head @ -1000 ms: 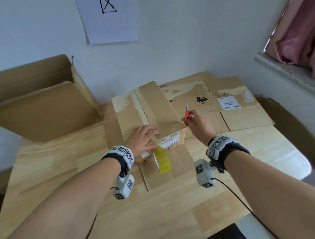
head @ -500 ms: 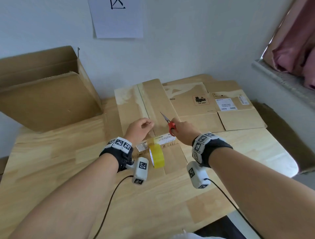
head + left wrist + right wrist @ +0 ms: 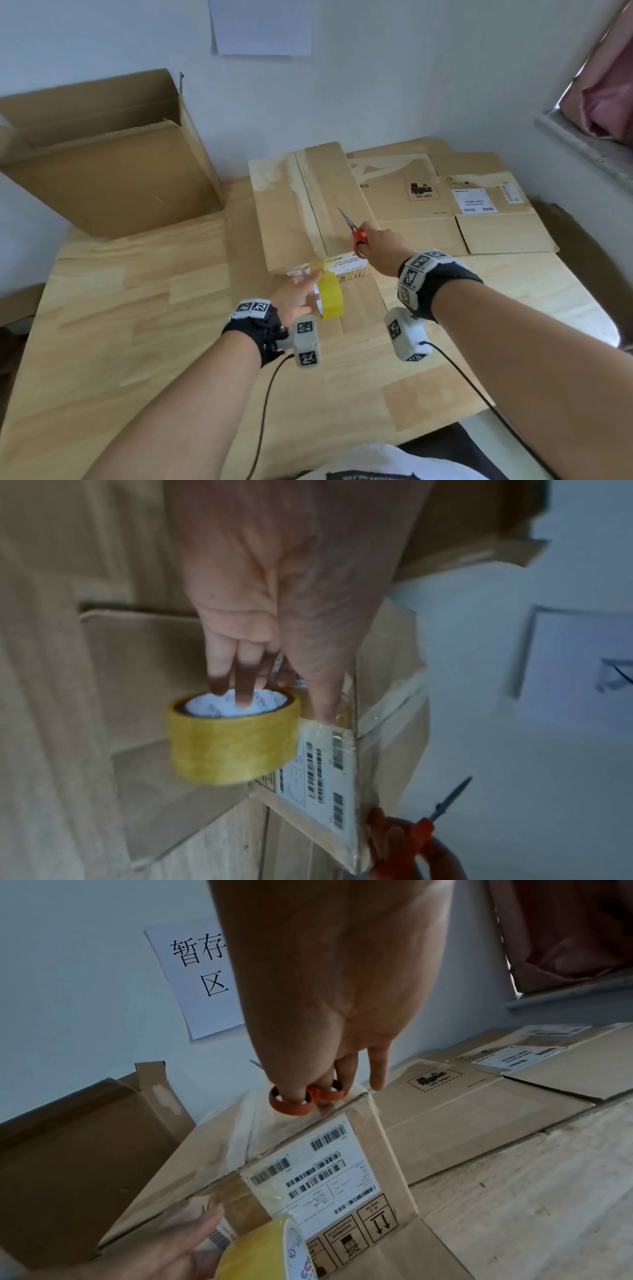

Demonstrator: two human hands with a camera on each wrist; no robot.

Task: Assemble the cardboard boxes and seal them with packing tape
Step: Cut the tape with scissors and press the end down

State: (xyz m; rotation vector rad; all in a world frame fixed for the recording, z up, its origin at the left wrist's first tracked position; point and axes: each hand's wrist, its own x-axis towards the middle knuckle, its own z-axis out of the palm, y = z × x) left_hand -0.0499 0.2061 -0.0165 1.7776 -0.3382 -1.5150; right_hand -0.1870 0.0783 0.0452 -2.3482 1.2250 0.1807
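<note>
A closed cardboard box (image 3: pixel 301 212) with a taped top seam stands mid-table; a white label (image 3: pixel 315 1175) covers its near face. My left hand (image 3: pixel 308 291) holds a yellow tape roll (image 3: pixel 329 301) in front of the box's near edge. Two fingers sit in the roll's core (image 3: pixel 236 704) and the thumb presses a tape strip onto the box face. My right hand (image 3: pixel 375 240) grips red scissors (image 3: pixel 356 234) over the box's near right corner. The blades point away and look closed. Its fingers pass through the scissors' loops (image 3: pixel 291 1102).
A large open cardboard box (image 3: pixel 102 171) lies on its side at the back left. Flattened cardboard (image 3: pixel 479 212) with labels covers the back right of the wooden table (image 3: pixel 137 342). A paper sign (image 3: pixel 198 974) hangs on the wall. A window ledge (image 3: pixel 582 147) juts out on the right.
My left hand came off the box top and dropped to the near edge, where it now holds the tape roll. My right hand swung the scissors over the box's near right corner.
</note>
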